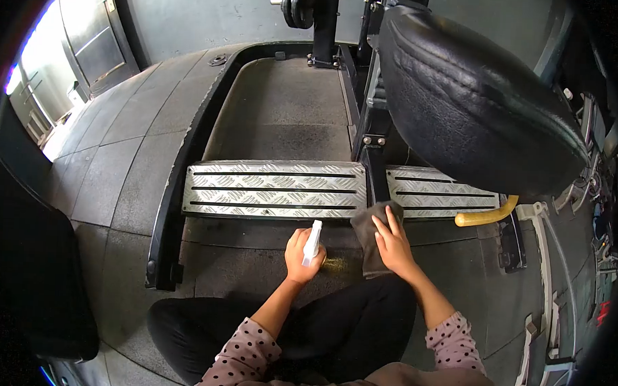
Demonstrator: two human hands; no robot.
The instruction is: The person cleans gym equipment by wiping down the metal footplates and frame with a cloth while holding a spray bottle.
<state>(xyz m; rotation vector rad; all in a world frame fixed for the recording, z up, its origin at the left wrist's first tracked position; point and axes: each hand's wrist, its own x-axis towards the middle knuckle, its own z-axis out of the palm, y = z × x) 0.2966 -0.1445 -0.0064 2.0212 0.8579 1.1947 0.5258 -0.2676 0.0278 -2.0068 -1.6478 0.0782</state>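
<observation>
My left hand [301, 255] is wrapped round a spray bottle with a white trigger head [313, 242]. Its clear lower part, yellowish inside, shows just beside my fingers. My right hand [393, 246] holds a grey-brown cloth [370, 248] against the near end of a black metal bar [375, 175], fingers long over the fabric. To either side of that bar lie silver diamond-plate footplates, a wide left one [275, 190] and a shorter right one [435, 190]. Both have dark grip strips.
A large black padded seat [482, 97] overhangs the right side, with a yellow handle [486, 216] beneath. A black frame rail [195, 148] curves along the left. White metal parts [545, 249] stand at right. Black padding [34, 265] is at far left, a door [97, 36] behind.
</observation>
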